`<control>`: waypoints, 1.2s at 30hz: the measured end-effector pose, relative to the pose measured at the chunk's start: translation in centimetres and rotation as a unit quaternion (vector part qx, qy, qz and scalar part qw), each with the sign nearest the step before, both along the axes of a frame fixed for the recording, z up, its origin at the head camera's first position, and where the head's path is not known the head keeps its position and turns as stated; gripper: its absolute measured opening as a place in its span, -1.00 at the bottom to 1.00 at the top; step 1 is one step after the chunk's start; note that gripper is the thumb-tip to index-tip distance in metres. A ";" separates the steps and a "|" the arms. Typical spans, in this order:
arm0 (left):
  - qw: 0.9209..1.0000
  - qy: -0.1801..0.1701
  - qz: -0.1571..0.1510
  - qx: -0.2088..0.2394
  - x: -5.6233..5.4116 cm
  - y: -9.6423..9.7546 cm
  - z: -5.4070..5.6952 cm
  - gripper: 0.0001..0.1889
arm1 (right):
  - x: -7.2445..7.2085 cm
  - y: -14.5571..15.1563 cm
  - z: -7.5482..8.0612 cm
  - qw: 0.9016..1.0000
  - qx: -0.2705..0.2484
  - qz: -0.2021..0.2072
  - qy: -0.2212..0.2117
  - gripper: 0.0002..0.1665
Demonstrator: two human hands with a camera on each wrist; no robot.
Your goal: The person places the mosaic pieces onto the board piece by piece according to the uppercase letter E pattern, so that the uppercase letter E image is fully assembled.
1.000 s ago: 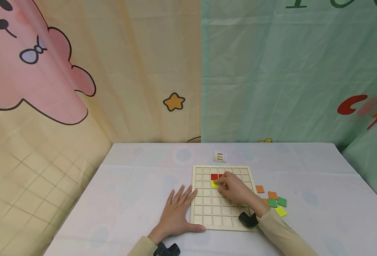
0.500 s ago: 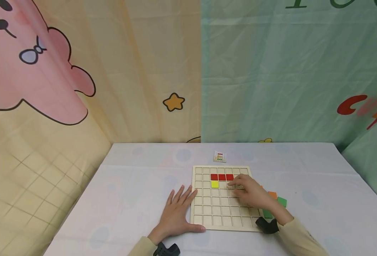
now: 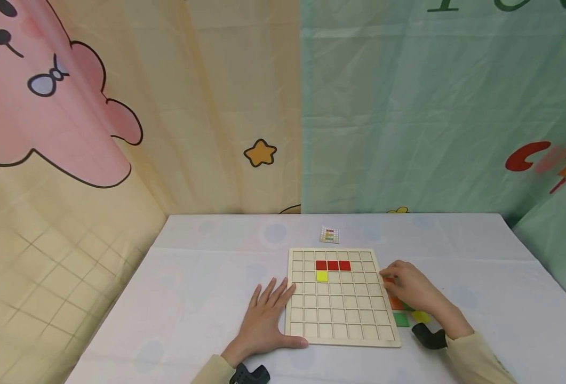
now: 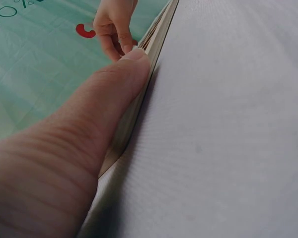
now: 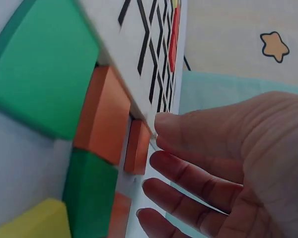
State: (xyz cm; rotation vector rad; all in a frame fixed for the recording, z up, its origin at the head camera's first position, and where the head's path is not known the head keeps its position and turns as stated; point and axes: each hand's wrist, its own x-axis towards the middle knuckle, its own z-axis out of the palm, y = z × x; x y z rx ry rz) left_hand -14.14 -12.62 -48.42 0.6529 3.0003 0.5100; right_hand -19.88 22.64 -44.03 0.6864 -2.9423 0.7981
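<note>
A pale wooden grid board (image 3: 340, 314) lies on the table, with three red tiles (image 3: 333, 265) side by side in one row. One yellow tile (image 3: 321, 276) sits directly below the leftmost red one. My left hand (image 3: 263, 320) is spread flat at the board's left side, its thumb along the near edge. Beyond the board's right edge, my right hand (image 3: 412, 285) hovers by the loose tiles, fingers loosely bent. The right wrist view shows thumb and fingertips close to the board's edge near an orange tile (image 5: 137, 148), with nothing visible between them.
Loose green (image 5: 44, 69), orange and yellow (image 3: 421, 317) tiles lie right of the board, partly hidden by the right hand. A small card with a coloured grid pattern (image 3: 329, 235) lies beyond the board. Printed curtains (image 3: 407, 106) hang behind the table.
My right hand has moved right, off the board to the loose tiles, uncovering the red row and the yellow tile, which stays in its cell. The left hand has not moved.
</note>
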 end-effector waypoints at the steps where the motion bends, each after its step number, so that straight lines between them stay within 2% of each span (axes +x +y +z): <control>1: 1.000 0.000 0.000 0.001 0.0 0.0 0.0 0.22 | 0.0 0.1 0.0 1.000 0.001 0.002 0.000 -0.71; 8: 1.000 -0.003 0.002 0.000 0.0 0.1 0.1 0.23 | 0.1 0.7 -0.3 1.000 0.009 -0.010 -0.008 -0.68; 14: 1.000 -0.001 0.000 0.001 -0.1 0.1 0.1 0.22 | 0.1 1.2 -0.3 0.999 -0.007 -0.033 -0.020 -0.73; 27: 1.000 0.001 -0.001 0.002 0.0 0.1 0.1 0.22 | -0.6 1.5 -0.3 0.998 -0.001 -0.051 -0.042 -0.83; 36: 1.000 0.009 -0.002 0.000 -0.1 0.1 0.0 0.22 | -0.3 0.7 -0.3 0.996 -0.029 -0.080 -0.018 -0.84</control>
